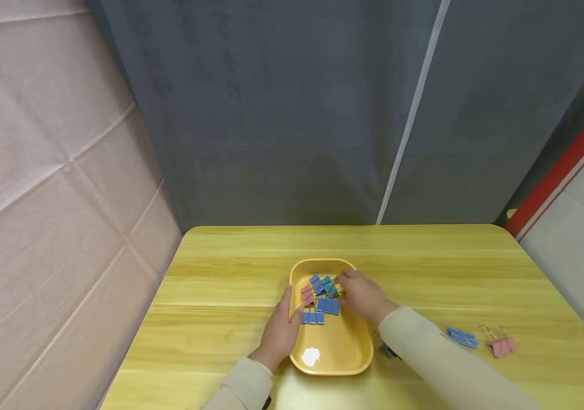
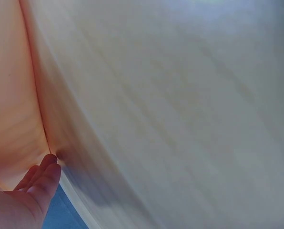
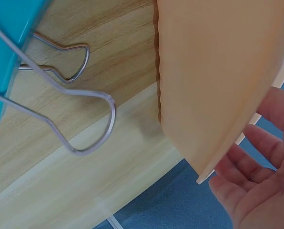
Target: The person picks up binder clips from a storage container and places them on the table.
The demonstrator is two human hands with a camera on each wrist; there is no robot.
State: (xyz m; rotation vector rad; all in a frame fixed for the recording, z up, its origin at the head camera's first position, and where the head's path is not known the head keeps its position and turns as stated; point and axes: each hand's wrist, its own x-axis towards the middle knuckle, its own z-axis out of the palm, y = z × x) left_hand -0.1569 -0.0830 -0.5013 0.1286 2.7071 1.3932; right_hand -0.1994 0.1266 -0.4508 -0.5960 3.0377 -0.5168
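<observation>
A yellow-orange plastic tray (image 1: pixel 340 353) stands on the table. My left hand (image 1: pixel 277 333) holds its left side, thumb over the rim and fingers against the outer wall. Inside, toward the far half, lie blue binder clips (image 1: pixel 329 306), a pink binder clip (image 1: pixel 307 295) and a teal binder clip (image 1: pixel 329 286). Over the right rim reaches my right hand (image 1: pixel 363 295), its fingertips beside the teal clip's wire handles. Whether those fingertips pinch a clip is hidden. In the right wrist view, its fingers (image 3: pixel 266 145) bend loosely near the tray's rim.
On the wooden table (image 1: pixel 230 285), right of the tray, lie a blue binder clip (image 1: pixel 462 337) and a pink binder clip (image 1: pixel 501 345). Another teal binder clip (image 3: pixel 4 52) lies near the tray, partly under my right forearm. A dark curtain (image 1: pixel 297 114) hangs behind the table.
</observation>
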